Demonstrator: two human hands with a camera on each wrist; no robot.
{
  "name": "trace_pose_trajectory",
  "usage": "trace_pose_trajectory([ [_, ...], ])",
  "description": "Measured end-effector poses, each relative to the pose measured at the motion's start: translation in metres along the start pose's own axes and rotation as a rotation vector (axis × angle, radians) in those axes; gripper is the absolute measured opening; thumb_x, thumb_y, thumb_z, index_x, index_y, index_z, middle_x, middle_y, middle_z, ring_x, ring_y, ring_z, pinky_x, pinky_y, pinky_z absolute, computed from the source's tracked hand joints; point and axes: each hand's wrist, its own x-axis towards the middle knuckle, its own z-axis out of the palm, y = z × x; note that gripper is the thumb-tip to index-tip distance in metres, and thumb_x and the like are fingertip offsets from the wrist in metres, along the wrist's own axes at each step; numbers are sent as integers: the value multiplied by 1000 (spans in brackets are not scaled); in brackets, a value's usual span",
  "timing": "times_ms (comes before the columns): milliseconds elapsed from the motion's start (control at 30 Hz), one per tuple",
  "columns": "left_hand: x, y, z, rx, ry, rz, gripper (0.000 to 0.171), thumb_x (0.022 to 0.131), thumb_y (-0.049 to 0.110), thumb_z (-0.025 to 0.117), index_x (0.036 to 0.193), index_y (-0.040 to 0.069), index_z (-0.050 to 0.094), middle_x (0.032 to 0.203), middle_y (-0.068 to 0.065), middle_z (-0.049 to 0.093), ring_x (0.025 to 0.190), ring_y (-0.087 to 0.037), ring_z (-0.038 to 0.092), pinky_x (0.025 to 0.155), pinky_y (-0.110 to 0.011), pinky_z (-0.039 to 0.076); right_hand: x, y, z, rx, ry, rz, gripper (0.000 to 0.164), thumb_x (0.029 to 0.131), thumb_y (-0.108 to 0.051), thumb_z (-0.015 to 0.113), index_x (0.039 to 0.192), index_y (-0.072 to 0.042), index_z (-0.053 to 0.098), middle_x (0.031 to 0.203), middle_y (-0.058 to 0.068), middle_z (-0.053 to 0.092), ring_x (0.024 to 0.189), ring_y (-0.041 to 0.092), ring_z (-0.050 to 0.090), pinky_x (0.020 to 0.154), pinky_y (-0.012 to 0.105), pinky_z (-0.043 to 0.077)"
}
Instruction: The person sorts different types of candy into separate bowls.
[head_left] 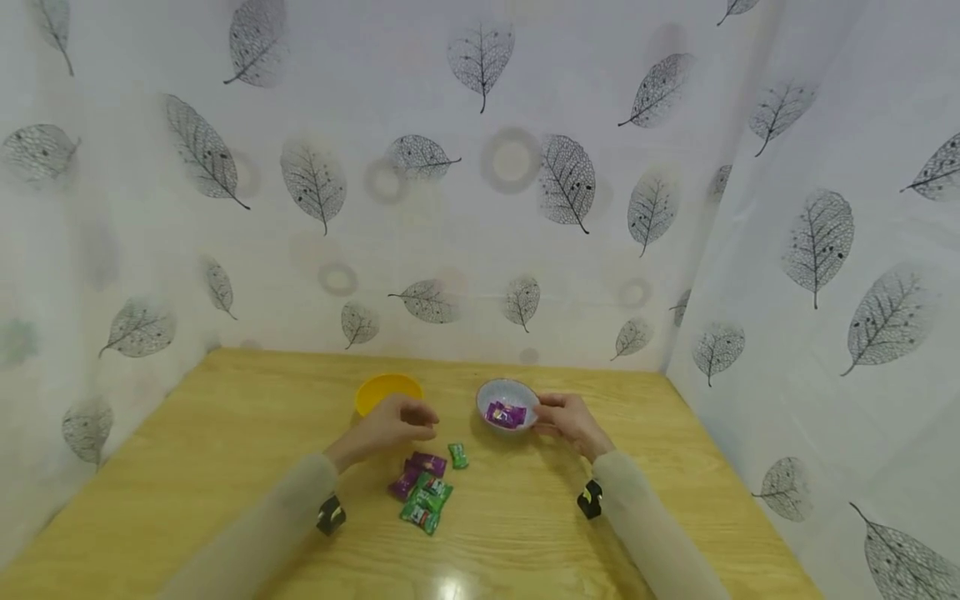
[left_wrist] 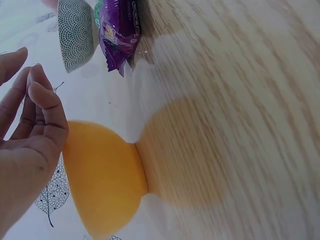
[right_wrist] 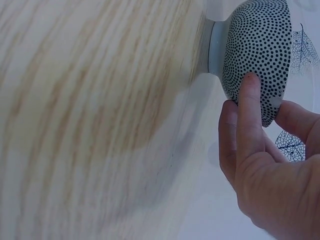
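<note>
My right hand (head_left: pixel 566 421) pinches the near right rim of a small dotted bowl (right_wrist: pixel 257 55), with the thumb at the rim and fingers against the outer wall. Inside that bowl lie purple-wrapped candies (head_left: pixel 506 414). My left hand (head_left: pixel 390 429) hovers in front of and partly over the orange bowl (left_wrist: pixel 105 175), its fingers loosely bent with nothing visible between them. The orange bowl's inside is mostly hidden from the head view by this hand. On the table near the left hand lie purple-wrapped candies (head_left: pixel 428 464) and several green-wrapped candies (head_left: pixel 427 500).
One small green-wrapped candy (head_left: pixel 458 455) lies apart, between the pile and the dotted bowl. Everything stands on a wooden table (head_left: pixel 517 533). A leaf-patterned white sheet (head_left: pixel 450 233) rises behind the table's far edge and along its sides.
</note>
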Motion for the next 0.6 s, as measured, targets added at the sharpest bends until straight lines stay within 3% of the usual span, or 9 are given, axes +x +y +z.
trace_pose_trajectory([
  [400,-26,-5,-12,64,1,-34,25,87,16,73,106,0,71,101,-12,72,89,-15,64,84,-29,54,-1,-2,0,4,3,2,42,98,-2,55,136,14,47,128,35,55,97,29,70,92,40,56],
  [600,-38,-7,-16,54,-34,-32,29,87,18,73,110,0,70,105,-14,72,93,-17,64,85,-30,54,0,-1,-1,4,3,8,42,98,-2,55,136,14,47,127,35,56,97,31,70,92,40,56],
])
